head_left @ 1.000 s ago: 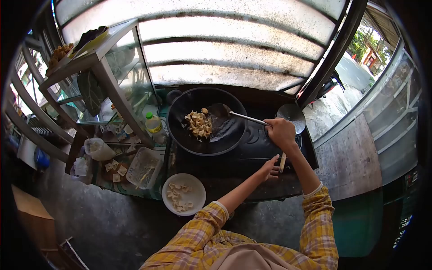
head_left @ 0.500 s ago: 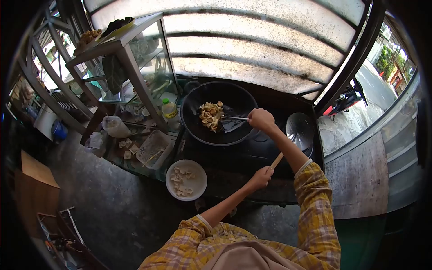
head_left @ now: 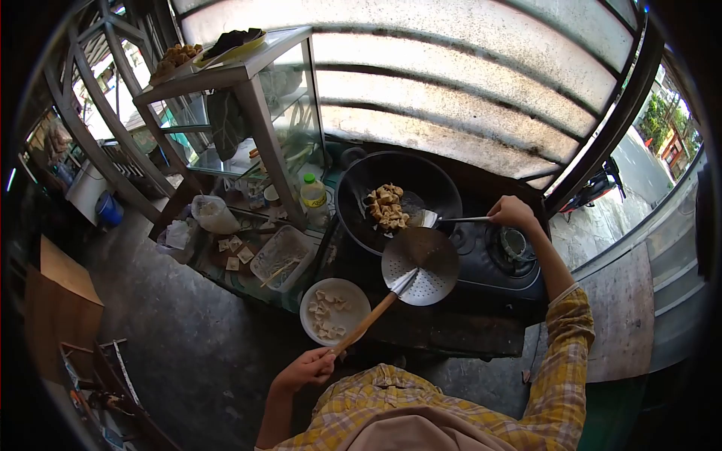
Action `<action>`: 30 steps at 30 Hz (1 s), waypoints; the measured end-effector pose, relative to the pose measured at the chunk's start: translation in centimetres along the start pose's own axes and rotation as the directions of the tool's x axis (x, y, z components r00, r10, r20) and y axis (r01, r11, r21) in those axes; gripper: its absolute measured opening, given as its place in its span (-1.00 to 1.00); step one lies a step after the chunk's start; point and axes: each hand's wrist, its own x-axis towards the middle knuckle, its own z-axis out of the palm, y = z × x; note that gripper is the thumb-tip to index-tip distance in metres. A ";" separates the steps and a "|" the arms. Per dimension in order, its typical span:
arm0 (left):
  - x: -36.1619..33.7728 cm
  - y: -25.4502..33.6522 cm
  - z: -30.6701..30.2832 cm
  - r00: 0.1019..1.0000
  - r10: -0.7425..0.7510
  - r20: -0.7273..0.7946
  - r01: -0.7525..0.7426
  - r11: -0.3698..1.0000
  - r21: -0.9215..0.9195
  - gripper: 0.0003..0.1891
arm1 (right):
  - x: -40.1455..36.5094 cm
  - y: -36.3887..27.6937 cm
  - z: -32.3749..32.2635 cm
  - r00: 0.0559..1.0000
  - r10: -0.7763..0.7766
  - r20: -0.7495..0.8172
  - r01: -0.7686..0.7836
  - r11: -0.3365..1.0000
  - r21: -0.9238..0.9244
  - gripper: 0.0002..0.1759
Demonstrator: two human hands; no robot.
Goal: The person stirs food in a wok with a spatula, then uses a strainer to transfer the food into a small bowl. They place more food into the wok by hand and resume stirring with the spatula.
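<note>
My left hand (head_left: pixel 307 370) is wrapped round the wooden handle of a perforated skimmer (head_left: pixel 432 263). The skimmer's round head hangs over the near right rim of a black wok (head_left: pixel 353 218). Browned, folded pieces of fried dough (head_left: pixel 389 207) lie heaped inside the wok. My right hand (head_left: pixel 513 211) grips the metal handle of a spatula (head_left: pixel 429 219), whose blade rests beside the heap. Just left of the skimmer handle stands a white bowl (head_left: pixel 361 293) with pale, uncooked-looking folded pieces (head_left: pixel 327 312) in it.
The stove (head_left: pixel 489 274) has a bare burner (head_left: pixel 513 244) at right. Left of the wok stand a yellow-labelled bottle (head_left: pixel 313 192), a clear plastic container (head_left: pixel 297 272) with sticks and a glass cabinet (head_left: pixel 278 113). Small square pieces (head_left: pixel 233 263) lie on the counter's left side.
My left hand has swung left and toward me, bringing the skimmer from the right burner to the wok's near rim. The spatula stays by the heap. The camera view has shifted.
</note>
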 end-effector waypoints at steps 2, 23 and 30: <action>-1.8 1.0 -2.2 0.997 0.056 -0.057 -0.056 0.998 -0.003 -0.72 | 1.5 -0.6 4.2 0.998 -0.026 0.048 0.017 0.985 0.174 -0.74; 1.8 8.2 -9.3 0.904 0.314 -0.289 -0.324 0.946 0.017 -0.68 | -1.7 -9.7 7.8 0.978 0.187 -0.092 -0.159 0.955 0.252 -0.75; 2.5 8.7 -8.5 0.878 0.365 -0.309 -0.370 0.928 0.044 -0.65 | -0.9 -9.4 4.5 0.891 0.092 -0.444 -0.088 0.996 0.029 -0.76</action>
